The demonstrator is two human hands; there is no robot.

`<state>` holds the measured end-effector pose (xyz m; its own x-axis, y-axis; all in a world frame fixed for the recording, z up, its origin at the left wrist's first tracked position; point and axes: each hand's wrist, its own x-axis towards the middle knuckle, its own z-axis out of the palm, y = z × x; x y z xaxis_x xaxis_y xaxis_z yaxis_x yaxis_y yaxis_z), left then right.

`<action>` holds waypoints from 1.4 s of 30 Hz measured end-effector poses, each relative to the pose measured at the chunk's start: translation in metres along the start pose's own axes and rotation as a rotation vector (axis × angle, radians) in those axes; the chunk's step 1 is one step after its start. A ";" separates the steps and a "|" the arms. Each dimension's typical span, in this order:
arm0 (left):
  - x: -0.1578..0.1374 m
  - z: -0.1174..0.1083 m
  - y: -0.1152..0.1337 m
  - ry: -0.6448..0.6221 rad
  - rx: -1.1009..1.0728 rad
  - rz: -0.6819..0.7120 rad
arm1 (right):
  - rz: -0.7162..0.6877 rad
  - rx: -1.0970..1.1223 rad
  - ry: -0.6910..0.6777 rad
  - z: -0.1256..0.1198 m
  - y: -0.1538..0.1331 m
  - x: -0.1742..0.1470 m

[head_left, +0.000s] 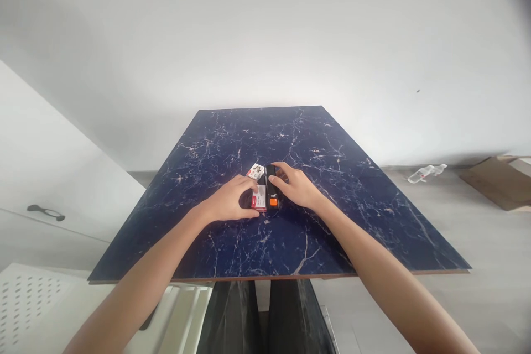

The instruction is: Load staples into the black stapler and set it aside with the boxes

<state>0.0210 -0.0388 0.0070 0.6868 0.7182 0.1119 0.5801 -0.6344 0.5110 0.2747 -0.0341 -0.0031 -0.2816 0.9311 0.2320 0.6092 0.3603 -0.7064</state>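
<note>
Near the middle of the table, my left hand has its thumb and fingers around a small red-and-white box. Just beyond it lies another small white box with a dark picture and a red patch, partly tilted. My right hand grips the far part of a black object, whose near end carries an orange square piece. The black object lies right beside the boxes, and its exact kind is unclear. Some dark material shows between and behind the boxes, partly covered by my left fingers.
The table has a dark blue marbled top with its far edge near a white wall. On the floor to the right are a clear plastic bottle and a cardboard box. A white cabinet with a dark handle stands left.
</note>
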 end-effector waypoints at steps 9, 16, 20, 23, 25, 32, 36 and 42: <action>0.001 0.006 0.004 0.051 0.031 -0.080 | 0.028 0.031 -0.025 0.000 -0.005 -0.001; 0.000 0.010 0.004 0.076 0.064 -0.036 | 0.039 0.095 -0.051 -0.001 -0.004 -0.002; 0.005 0.012 -0.007 0.247 0.088 -0.045 | 0.049 0.108 -0.058 -0.001 -0.005 -0.001; 0.009 0.015 -0.015 0.276 0.082 -0.115 | 0.056 0.110 -0.062 0.000 -0.005 -0.001; 0.010 0.016 -0.015 0.242 0.058 -0.103 | 0.057 0.107 -0.058 0.000 -0.006 -0.001; 0.001 0.012 -0.011 0.183 0.014 -0.071 | 0.059 0.102 -0.067 -0.001 -0.006 -0.002; 0.000 0.010 -0.020 0.017 -0.018 -0.040 | 0.049 0.083 -0.044 0.000 -0.005 -0.002; 0.001 0.014 -0.024 -0.027 0.007 -0.039 | 0.056 0.106 -0.064 0.000 -0.005 -0.002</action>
<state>0.0137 -0.0263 -0.0170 0.6748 0.7347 0.0691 0.6098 -0.6079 0.5085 0.2725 -0.0380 -0.0001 -0.2979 0.9428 0.1494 0.5444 0.2963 -0.7848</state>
